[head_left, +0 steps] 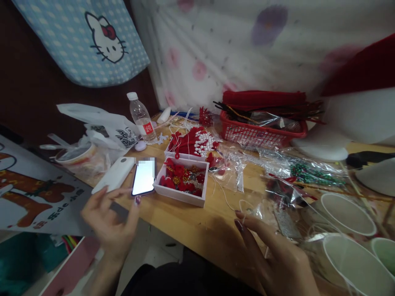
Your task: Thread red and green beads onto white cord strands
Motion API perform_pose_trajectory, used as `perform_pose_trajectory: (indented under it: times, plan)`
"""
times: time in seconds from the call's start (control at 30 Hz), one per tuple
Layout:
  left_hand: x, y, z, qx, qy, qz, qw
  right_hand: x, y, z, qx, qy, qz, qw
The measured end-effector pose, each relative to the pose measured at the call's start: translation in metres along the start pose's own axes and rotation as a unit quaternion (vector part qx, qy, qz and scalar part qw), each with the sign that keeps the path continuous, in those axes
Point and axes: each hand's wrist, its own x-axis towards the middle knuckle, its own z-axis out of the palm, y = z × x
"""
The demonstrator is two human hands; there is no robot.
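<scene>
My left hand [112, 222] is held over the table's front edge, thumb and fingers spread, with nothing seen in it. Just beyond its fingertips lies a phone [144, 177] with a bright, lit screen. My right hand [274, 250] is at the front right, its thumb and forefinger pinched on a thin pale cord [226, 199] that trails over the wood. Between the hands sits a white box [180, 195] of red ornaments with gold and pearl parts. Behind it, another white box holds red pieces and white bead strands [204, 143].
A red basket [262, 133] of red and dark stems stands at the back. Clear plastic packets with green beads [314, 174] lie to the right, near several paper cups [348, 213]. A water bottle [142, 119], white power bank [114, 174] and bagged bowl [75, 158] are left.
</scene>
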Motion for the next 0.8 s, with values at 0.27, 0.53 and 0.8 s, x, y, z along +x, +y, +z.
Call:
perform_pose_trajectory:
  times: [0.27,0.53,0.8]
  plan:
    - [0.025,0.086,0.036,-0.206,-0.425,0.263,0.841,0.001,-0.014,0.014,0.039,-0.030,-0.069,0.996]
    - [-0.001,0.085,0.063,-0.240,-0.388,0.283,0.843,-0.005,-0.018,0.010,0.003,-0.022,-0.061,0.998]
    - [-0.007,0.086,0.061,-0.257,-0.360,0.221,0.869,-0.006,-0.022,0.014,0.055,-0.012,-0.032,0.998]
